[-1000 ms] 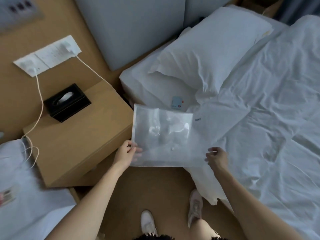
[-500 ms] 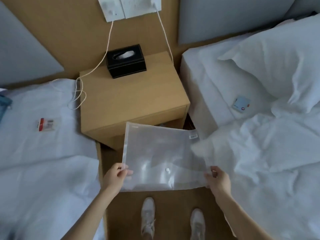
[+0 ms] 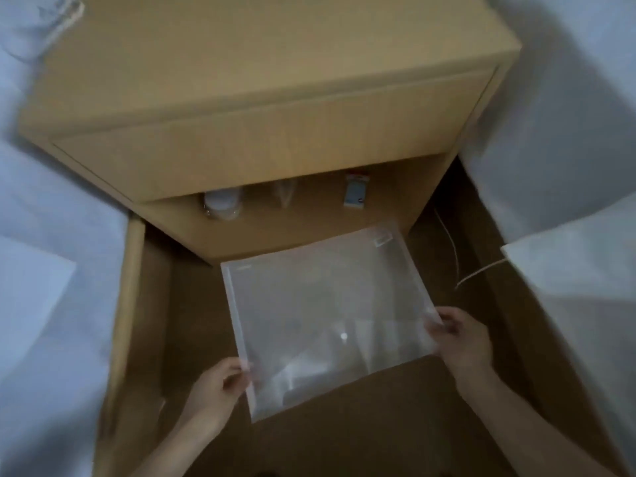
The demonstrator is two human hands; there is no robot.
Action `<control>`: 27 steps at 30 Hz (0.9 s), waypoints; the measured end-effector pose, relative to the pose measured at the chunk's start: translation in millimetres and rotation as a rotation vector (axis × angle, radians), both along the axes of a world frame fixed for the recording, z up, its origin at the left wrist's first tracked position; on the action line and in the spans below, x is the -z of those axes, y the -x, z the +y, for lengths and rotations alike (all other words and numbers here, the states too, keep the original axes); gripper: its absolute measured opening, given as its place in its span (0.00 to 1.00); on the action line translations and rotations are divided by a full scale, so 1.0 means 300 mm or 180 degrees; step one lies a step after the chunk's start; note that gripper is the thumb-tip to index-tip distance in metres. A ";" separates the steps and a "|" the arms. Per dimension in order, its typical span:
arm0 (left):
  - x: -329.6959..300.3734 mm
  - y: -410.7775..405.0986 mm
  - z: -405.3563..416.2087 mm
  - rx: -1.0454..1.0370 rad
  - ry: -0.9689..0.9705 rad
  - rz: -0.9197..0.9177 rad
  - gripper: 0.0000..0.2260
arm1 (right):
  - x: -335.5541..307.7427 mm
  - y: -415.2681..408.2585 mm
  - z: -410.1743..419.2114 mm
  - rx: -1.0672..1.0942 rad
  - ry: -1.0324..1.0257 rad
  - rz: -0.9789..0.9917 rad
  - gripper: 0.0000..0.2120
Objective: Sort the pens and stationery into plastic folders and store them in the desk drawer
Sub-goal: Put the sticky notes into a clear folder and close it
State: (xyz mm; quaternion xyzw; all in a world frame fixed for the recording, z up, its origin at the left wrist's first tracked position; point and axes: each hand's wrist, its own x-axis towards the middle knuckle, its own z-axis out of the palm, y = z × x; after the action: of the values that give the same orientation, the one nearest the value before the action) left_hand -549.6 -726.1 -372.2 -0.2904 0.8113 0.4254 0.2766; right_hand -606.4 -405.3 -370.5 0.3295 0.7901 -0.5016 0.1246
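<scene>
Both bare forearms reach forward from below. Left hand (image 3: 220, 383) pinches the folder (image 3: 327, 315) at its near-left corner, fingers curled. Right hand (image 3: 459, 339) pinches its right edge, thumb on top.

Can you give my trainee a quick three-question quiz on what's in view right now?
1. True or false: both hands hold the clear plastic folder.
2. Which stands on the open shelf under the drawer front? A) a small blue and white pack B) a stapler C) a mug
3. Which hand grips the folder's near left corner?

Key: 1 true. 2 A. 3 the left hand; the right hand pinches the right edge.
</scene>
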 end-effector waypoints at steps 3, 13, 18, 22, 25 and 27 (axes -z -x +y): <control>0.242 0.075 -0.030 0.0077 0.0097 0.0056 0.02 | 0.223 0.062 0.003 -0.0242 -0.0047 0.0119 0.07; 0.733 0.193 -0.086 0.0639 0.0214 0.0267 0.12 | 0.748 0.234 0.047 -0.1864 -0.0733 -0.0208 0.12; 0.803 0.207 -0.105 0.0879 -0.0156 -0.0153 0.08 | 0.777 0.251 0.104 -0.2748 -0.1487 -0.0518 0.13; 0.771 0.226 -0.135 0.1621 0.0628 0.0091 0.04 | 0.743 0.249 0.095 -0.3255 -0.2467 -0.0321 0.23; 0.705 0.252 -0.104 0.1921 0.1440 0.0544 0.04 | 0.700 0.227 0.008 -0.3487 -0.2695 0.0274 0.30; 0.696 0.250 -0.071 0.2016 0.1348 0.0835 0.10 | 0.698 0.205 -0.056 -0.3796 -0.2917 0.0568 0.29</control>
State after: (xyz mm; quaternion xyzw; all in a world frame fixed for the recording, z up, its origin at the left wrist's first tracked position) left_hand -624.5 -747.6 -580.9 -0.0198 0.9588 0.1760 0.2221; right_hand -667.8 -422.2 -579.8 -0.1767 0.9710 0.0046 0.1609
